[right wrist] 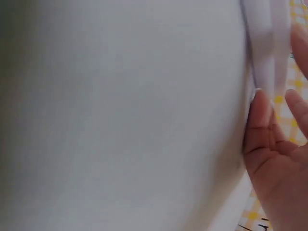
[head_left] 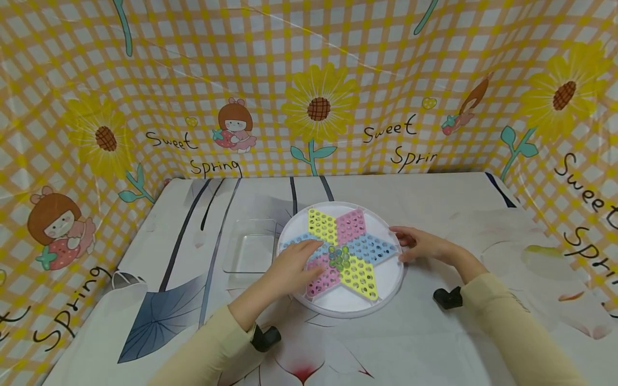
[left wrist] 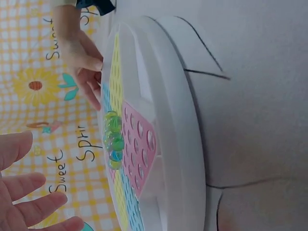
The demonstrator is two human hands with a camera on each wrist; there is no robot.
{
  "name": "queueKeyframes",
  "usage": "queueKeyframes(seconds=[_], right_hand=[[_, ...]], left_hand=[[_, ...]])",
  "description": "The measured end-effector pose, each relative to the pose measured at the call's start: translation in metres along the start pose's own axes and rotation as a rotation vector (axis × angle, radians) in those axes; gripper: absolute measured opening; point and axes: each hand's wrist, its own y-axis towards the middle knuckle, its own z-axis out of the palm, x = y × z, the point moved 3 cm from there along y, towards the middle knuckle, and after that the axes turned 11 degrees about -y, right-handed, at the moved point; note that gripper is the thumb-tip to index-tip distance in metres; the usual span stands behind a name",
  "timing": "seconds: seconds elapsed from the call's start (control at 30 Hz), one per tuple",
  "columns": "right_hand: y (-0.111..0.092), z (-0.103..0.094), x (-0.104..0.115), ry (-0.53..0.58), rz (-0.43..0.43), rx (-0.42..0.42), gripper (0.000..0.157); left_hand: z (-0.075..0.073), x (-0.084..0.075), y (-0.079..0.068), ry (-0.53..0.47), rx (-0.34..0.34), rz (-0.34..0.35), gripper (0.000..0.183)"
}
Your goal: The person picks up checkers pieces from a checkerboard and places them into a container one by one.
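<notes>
The left hand (head_left: 291, 266) is released: its fingers lie extended and spread, with a clear gap between thumb and fingertips, and nothing is held between them. It hovers over the left side of a round white board (head_left: 386, 274) — the left wrist view shows these fingers apart from the surface. In the head view, the thumb reaches over the pink point nearest the person, and the fingers cover part of the blue one beside it.

The right hand (head_left: 426, 244) is at the board's right edge, its fingers loosely bent and set apart. In the right wrist view one fingertip touches the outer rim, while the others stand free; the hand is not clenched around anything.

The board lies flat on a pale printed tablecloth (head_left: 410, 338), in front of the person and between the two hands. Its six-pointed star of holes has two yellow, two pink and two blue points. Green and blue marbles (head_left: 339, 258) sit clustered at the centre, just beside the left fingertips. A clear tray (head_left: 251, 253) stands just left of the board — close to its rim.
</notes>
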Motion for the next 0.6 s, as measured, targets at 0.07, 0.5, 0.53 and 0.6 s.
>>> queueKeyframes(seconds=[0.07, 0.5, 0.53, 0.6], right_hand=[[-0.002, 0.001, 0.001, -0.049, -0.018, -0.001, 0.087], [0.0, 0.0, -0.007, -0.139, -0.076, 0.01, 0.091], [0.0, 0.0, -0.007, -0.135, -0.081, 0.009, 0.09], [0.001, 0.001, -0.007, -0.127, -0.087, 0.01, 0.09]], left_hand=[[-0.001, 0.0, 0.003, 0.001, 0.004, 0.001, 0.054], [-0.003, 0.011, 0.013, -0.023, 0.021, -0.06, 0.054], [-0.003, 0.012, 0.013, -0.02, 0.023, -0.069, 0.054], [-0.002, 0.014, 0.014, -0.006, 0.027, -0.081, 0.055]])
